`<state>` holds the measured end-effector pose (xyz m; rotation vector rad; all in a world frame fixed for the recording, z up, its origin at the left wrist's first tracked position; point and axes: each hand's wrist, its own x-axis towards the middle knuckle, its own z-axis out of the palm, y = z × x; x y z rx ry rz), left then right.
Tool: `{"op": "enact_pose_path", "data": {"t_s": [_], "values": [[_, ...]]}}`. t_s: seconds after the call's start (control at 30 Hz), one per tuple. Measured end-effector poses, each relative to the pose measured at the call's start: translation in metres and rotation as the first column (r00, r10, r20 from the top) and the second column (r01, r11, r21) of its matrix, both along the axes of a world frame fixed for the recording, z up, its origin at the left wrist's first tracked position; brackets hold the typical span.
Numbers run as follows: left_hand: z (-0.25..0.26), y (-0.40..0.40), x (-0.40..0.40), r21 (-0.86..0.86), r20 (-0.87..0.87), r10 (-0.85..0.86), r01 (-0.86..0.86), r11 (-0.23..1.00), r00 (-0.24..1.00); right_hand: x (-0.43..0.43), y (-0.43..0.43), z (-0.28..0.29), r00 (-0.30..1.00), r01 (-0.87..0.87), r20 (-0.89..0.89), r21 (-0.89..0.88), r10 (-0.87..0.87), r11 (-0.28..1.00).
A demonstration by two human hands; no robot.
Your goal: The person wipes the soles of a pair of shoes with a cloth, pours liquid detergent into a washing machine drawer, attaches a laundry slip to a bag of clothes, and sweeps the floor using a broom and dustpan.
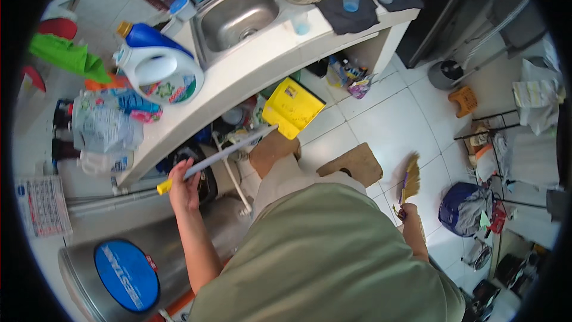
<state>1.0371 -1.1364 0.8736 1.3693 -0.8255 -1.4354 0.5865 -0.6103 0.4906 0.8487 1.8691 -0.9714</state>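
Note:
My left hand (184,184) is wrapped around the grey pole of a yellow long-handled dustpan (293,107), near the pole's yellow end. The pan is raised at the front edge of the counter, beyond my feet. On the right, my right hand (407,213) grips a straw broom (410,178) close to its bristles, which point away from me over the white floor tiles. Two pieces of brown cardboard (351,164) lie at my feet, partly hidden by my trouser legs.
A tiled counter (277,49) with a steel sink (241,18), detergent bottles and cups runs ahead and left. A steel tank (178,250) lies at left. Right are an orange stool (463,101), a blue bag (458,209) with cloth and a wire rack (496,125). Packets (348,76) sit under the counter.

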Motion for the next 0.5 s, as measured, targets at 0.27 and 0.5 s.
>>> {"op": "enact_pose_path", "data": {"t_s": [0.27, 0.5], "values": [[0.015, -0.048, 0.045, 0.064, -0.160, -0.133, 0.145, 0.987, 0.978, 0.074, -0.067, 0.107, 0.964, -0.249, 0.149, 0.211, 0.221, 0.945], [0.015, -0.108, 0.006, 0.121, -0.228, -0.306, 0.339, 0.933, 0.924, 0.192, -0.030, 0.109, 0.975, -0.120, 0.202, 0.142, 0.090, 0.983]]}}
